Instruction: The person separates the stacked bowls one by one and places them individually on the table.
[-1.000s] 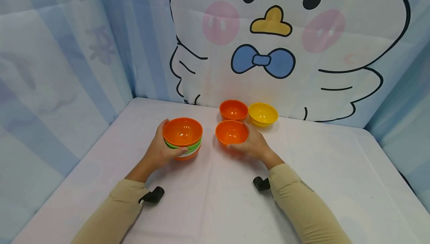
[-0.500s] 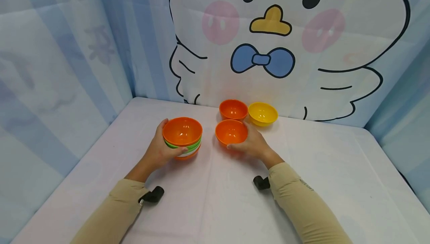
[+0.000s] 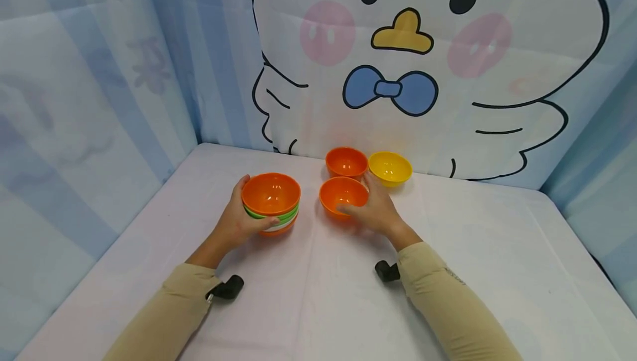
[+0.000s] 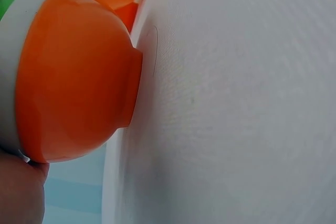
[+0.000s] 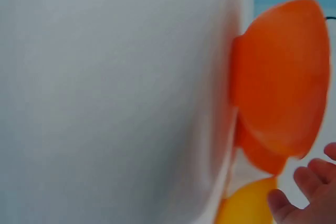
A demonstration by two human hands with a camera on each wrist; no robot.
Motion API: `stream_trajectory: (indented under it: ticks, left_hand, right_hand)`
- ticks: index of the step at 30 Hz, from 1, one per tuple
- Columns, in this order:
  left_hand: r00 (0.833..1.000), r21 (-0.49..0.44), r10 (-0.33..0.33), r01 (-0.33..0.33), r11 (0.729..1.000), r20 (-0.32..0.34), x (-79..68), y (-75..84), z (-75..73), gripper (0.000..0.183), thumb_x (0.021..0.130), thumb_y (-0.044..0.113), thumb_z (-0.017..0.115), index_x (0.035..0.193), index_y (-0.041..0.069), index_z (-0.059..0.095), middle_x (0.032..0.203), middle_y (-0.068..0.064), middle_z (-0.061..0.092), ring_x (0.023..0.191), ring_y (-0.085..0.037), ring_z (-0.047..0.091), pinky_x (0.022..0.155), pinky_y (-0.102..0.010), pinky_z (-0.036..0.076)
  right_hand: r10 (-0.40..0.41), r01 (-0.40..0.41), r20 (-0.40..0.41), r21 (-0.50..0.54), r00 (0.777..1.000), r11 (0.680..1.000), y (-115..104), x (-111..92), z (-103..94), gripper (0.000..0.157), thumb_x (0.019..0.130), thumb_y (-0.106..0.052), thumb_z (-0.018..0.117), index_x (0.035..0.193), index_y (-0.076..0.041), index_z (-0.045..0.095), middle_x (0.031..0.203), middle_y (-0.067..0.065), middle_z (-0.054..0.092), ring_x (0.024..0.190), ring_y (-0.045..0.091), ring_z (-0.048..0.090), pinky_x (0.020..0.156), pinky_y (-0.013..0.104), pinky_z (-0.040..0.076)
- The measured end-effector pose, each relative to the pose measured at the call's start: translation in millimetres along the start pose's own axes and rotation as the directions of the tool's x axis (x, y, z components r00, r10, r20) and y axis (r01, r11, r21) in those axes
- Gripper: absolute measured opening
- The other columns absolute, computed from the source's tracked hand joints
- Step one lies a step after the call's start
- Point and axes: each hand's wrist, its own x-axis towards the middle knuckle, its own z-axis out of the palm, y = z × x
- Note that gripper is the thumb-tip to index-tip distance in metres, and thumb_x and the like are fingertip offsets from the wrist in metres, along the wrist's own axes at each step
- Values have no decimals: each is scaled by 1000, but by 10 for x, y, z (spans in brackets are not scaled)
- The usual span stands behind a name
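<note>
My left hand [image 3: 236,223] grips a stack of bowls from its left side, thumb across the front. An orange bowl [image 3: 271,195] tops the stack, green and white bowls show below it, and the lowest is another orange bowl [image 4: 79,77]. Right of the stack, a single orange bowl [image 3: 338,195] stands upright on the table. Beside its right rim is my right hand [image 3: 375,209], fingers spread and relaxed. In the right wrist view those fingers [image 5: 310,182] appear apart from the bowl, holding nothing.
Behind the single bowl stand a further orange bowl [image 3: 346,162] and a yellow bowl [image 3: 390,168], close together near the back edge of the white-covered table [image 3: 318,294]. A printed cloth backdrop [image 3: 393,134] rises behind them. Black devices [image 3: 226,288] are worn at both wrists.
My right hand has loosened from the single orange bowl, its thumb rising off the bowl's front. The left hand and its stack have stayed in place.
</note>
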Motion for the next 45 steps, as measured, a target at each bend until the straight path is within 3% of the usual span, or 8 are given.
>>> stream_trajectory:
  ticks: [3, 7, 11, 17, 21, 25, 33, 45]
  left_hand:
    - [1000, -4, 9, -9, 1000, -3, -3, -9, -7, 115, 80, 18, 85, 159, 6, 2, 156, -20, 28, 139, -38, 33, 110, -53, 36]
    - [1000, -12, 16, -16, 1000, -4, -11, -18, -11, 115, 80, 19, 85, 159, 5, 2, 156, -20, 28, 139, -38, 33, 110, -53, 36]
    - [1000, -7, 6, -6, 1000, -1, -17, -19, -16, 116, 81, 19, 85, 159, 5, 1, 156, -21, 28, 139, -38, 32, 111, -53, 35]
    - [1000, 8, -7, 7, 1000, 0, -21, -29, -19, 116, 80, 19, 85, 158, 4, 1, 157, -22, 26, 140, -39, 32, 111, -52, 34]
    - [1000, 21, -6, 6, 1000, 11, -27, -36, -12, 117, 81, 30, 84, 158, 4, 1, 157, -21, 26, 140, -38, 32, 110, -52, 36]
    - [1000, 38, 1, -2, 999, 21, -30, -41, -4, 118, 81, 40, 83, 158, 4, 1, 156, -20, 28, 138, -37, 35, 108, -52, 39]
    - [1000, 36, 9, -10, 999, 21, -30, -36, -10, 116, 80, 25, 85, 158, 4, 2, 154, -20, 30, 138, -38, 35, 109, -53, 37]
    - [1000, 21, -15, 14, 1000, 16, -10, -32, -22, 116, 79, 21, 85, 158, 5, 2, 155, -20, 29, 138, -37, 34, 110, -53, 36]
  right_hand:
    - [-37, 37, -35, -21, 999, 999, -159, 1, 25, 103, 83, -48, 77, 157, -2, 23, 161, 15, 26, 144, 34, 29, 113, 57, 30]
    - [-106, 106, -13, -6, 994, 994, -419, 30, 106, 102, 82, -50, 77, 156, -2, 27, 161, 13, 27, 145, 32, 27, 115, 56, 27]
    - [-143, 141, 76, 33, 987, 989, -687, 57, 231, 103, 81, -53, 77, 157, -6, 27, 162, 9, 27, 146, 29, 26, 114, 55, 28]
    - [-146, 138, 248, 49, 958, 989, -929, 93, 463, 102, 82, -57, 75, 158, -10, 26, 160, 8, 32, 140, 30, 37, 108, 52, 39]
    - [-118, 103, 299, 66, 947, 992, -972, 105, 592, 104, 81, -55, 77, 159, -10, 25, 157, 7, 37, 135, 26, 43, 106, 47, 43]
    - [-131, 105, 295, 102, 946, 989, -970, 121, 673, 105, 80, -51, 79, 158, -8, 25, 151, 6, 43, 128, 22, 49, 102, 40, 47]
    - [-128, 99, 267, 119, 955, 988, -991, 151, 725, 110, 75, -51, 83, 158, -7, 25, 149, 8, 44, 125, 24, 49, 100, 41, 48]
    - [-124, 93, 237, 140, 964, 986, -1011, 177, 764, 106, 75, -50, 83, 156, -6, 30, 144, 7, 48, 118, 23, 53, 94, 38, 52]
